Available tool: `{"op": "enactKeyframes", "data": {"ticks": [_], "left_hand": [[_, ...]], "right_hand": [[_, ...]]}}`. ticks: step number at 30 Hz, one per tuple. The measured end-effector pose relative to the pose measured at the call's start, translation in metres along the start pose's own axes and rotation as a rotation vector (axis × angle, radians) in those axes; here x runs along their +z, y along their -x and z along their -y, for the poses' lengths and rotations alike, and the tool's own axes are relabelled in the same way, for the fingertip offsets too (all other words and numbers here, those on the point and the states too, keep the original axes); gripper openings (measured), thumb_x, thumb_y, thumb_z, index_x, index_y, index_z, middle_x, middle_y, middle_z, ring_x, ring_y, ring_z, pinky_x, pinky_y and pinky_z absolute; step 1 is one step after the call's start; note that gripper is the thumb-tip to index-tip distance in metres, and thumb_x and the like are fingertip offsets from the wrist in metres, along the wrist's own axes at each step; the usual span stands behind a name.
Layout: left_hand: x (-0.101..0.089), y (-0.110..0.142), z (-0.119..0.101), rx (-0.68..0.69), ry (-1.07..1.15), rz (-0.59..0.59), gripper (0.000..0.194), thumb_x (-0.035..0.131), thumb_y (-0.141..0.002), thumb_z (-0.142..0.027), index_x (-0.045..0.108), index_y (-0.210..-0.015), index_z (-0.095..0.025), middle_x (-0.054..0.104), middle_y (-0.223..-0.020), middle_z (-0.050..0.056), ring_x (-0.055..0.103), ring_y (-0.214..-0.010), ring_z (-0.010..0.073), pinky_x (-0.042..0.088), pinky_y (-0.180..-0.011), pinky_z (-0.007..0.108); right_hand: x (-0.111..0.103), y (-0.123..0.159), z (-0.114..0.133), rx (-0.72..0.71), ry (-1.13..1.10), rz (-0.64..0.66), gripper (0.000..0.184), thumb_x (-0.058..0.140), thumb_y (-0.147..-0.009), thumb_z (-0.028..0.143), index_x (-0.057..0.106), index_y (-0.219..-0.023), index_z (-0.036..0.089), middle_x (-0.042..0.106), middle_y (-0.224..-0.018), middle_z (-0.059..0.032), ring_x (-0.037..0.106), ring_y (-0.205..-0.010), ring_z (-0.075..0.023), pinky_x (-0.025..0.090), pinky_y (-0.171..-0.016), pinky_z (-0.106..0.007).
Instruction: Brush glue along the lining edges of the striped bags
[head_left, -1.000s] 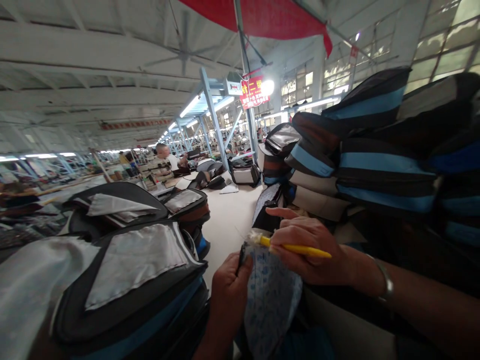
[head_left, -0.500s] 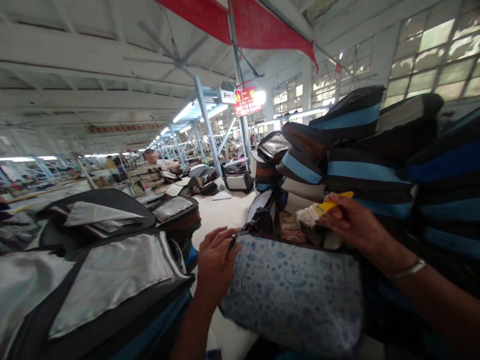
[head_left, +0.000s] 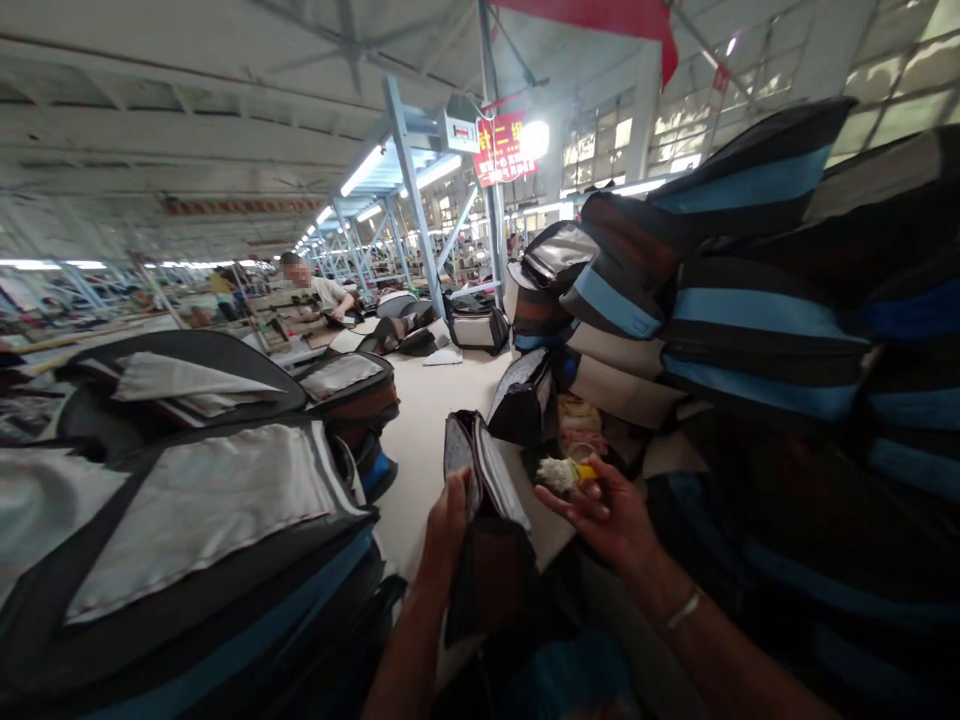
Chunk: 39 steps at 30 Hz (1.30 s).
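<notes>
A black-and-brown fabric bag (head_left: 491,575) stands on end in front of me, its slot at the top showing grey lining. My left hand (head_left: 447,525) is closed on the bag's left side. In my right hand (head_left: 619,515) is a brush (head_left: 559,474) with ragged pale bristles and a yellow handle, pinched between thumb and fingers. The bristles point left, just right of the bag and apart from it. Behind the brush lies a pale and pink item (head_left: 581,415), partly hidden, whose kind I cannot make out.
Bags with blue bands (head_left: 757,310) are piled high on the right. More bags with silvery lining (head_left: 217,500) fill the left. Between them runs a pale tabletop (head_left: 427,410), with a grey-and-black bag (head_left: 480,328) farther back. A co-worker (head_left: 322,292) sits beyond.
The bag has turned from its blue-patterned face lying broad to standing narrow and upright. My right hand has brought the brush left and down, closer to the bag. The view has tilted downward.
</notes>
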<state>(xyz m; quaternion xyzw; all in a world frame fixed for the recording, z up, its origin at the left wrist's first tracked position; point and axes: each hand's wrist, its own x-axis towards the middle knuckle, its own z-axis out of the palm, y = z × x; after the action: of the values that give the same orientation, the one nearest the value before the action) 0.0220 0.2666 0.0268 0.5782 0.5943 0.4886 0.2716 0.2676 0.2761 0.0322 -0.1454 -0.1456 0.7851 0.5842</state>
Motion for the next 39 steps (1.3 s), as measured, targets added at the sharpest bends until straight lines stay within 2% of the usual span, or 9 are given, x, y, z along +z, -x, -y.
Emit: {"op": "enactKeyframes", "data": {"ticks": [5,7,10,13,16,20,25,31,39], "left_hand": [[-0.035,0.106,0.009,0.140,0.114,0.211,0.100,0.011,-0.083,-0.087,0.052,-0.143,-0.019,0.041,-0.155,0.014,0.038,-0.144,0.0328,0.037,-0.116,0.051],[-0.028,0.136,0.012,0.273,0.023,0.205,0.102,0.040,-0.075,-0.090,0.044,-0.149,-0.021,0.034,-0.159,0.015,0.033,-0.146,0.0366,0.035,-0.118,0.054],[-0.007,0.154,0.015,0.261,-0.159,0.030,0.078,0.070,-0.080,-0.060,0.050,-0.144,-0.020,0.052,-0.142,0.019,0.049,-0.133,0.0365,0.042,-0.110,0.057],[0.002,0.140,0.008,0.126,-0.081,-0.031,0.033,0.060,-0.091,-0.041,0.070,-0.111,-0.017,0.064,-0.101,0.010,0.063,-0.099,0.0262,0.054,-0.089,0.043],[-0.008,0.110,-0.012,0.115,-0.008,-0.025,0.029,0.057,-0.092,-0.040,0.067,-0.080,-0.017,0.057,-0.083,0.004,0.060,-0.082,0.0209,0.051,-0.077,0.033],[-0.021,0.084,-0.042,0.144,0.075,0.033,0.026,0.059,-0.091,-0.039,0.066,-0.080,-0.017,0.057,-0.084,0.003,0.058,-0.083,0.0193,0.047,-0.075,0.030],[-0.017,0.078,-0.059,0.137,0.166,0.124,0.019,0.062,-0.090,-0.035,0.068,-0.086,-0.017,0.057,-0.087,0.003,0.058,-0.087,0.0196,0.046,-0.080,0.029],[-0.020,0.075,-0.062,0.083,0.225,0.209,0.021,0.062,-0.091,-0.037,0.068,-0.086,-0.017,0.055,-0.087,0.001,0.057,-0.086,0.0183,0.046,-0.077,0.027],[-0.020,0.068,-0.064,0.032,0.285,0.254,0.023,0.064,-0.089,-0.038,0.069,-0.084,-0.016,0.055,-0.088,0.002,0.056,-0.086,0.0186,0.045,-0.077,0.027]], "right_hand": [[0.009,0.005,-0.025,0.036,-0.072,-0.011,0.030,0.074,-0.082,0.028,0.054,-0.062,0.016,0.049,-0.048,0.0118,0.031,-0.038,-0.0014,0.041,-0.109,-0.059],[0.013,0.008,-0.036,0.035,-0.068,-0.019,0.031,0.074,-0.081,0.028,0.051,-0.063,0.016,0.048,-0.049,0.0123,0.030,-0.039,-0.0012,0.042,-0.108,-0.059],[0.019,0.012,-0.049,0.010,-0.022,-0.031,0.037,0.075,-0.079,0.028,0.045,-0.061,0.016,0.045,-0.049,0.0127,0.029,-0.039,-0.0010,0.046,-0.106,-0.055],[0.028,0.014,-0.045,-0.039,0.062,-0.030,0.043,0.078,-0.078,0.031,0.042,-0.060,0.017,0.043,-0.048,0.0126,0.028,-0.039,-0.0009,0.052,-0.100,-0.050],[0.048,0.016,-0.020,-0.126,0.182,-0.006,0.041,0.079,-0.079,0.036,0.046,-0.064,0.017,0.044,-0.048,0.0123,0.027,-0.038,-0.0010,0.057,-0.090,-0.042],[0.095,0.026,0.017,-0.307,0.393,0.050,0.023,0.079,-0.080,0.028,0.059,-0.075,0.018,0.043,-0.047,0.0106,0.030,-0.038,-0.0027,0.053,-0.060,-0.021],[0.138,0.032,0.015,-0.601,1.065,0.306,0.017,0.069,-0.088,0.033,0.063,-0.081,0.019,0.047,-0.056,0.0058,0.042,-0.050,-0.0077,0.039,-0.052,-0.021],[0.138,0.017,0.027,-0.661,1.704,0.634,0.019,0.060,-0.094,0.033,0.062,-0.081,0.020,0.060,-0.074,0.0006,0.055,-0.070,-0.0136,0.046,-0.076,-0.030],[0.145,0.032,0.042,-0.728,1.781,0.753,0.016,0.055,-0.097,0.029,0.059,-0.084,0.020,0.058,-0.078,0.0004,0.056,-0.078,-0.0145,0.045,-0.090,-0.034]]}}
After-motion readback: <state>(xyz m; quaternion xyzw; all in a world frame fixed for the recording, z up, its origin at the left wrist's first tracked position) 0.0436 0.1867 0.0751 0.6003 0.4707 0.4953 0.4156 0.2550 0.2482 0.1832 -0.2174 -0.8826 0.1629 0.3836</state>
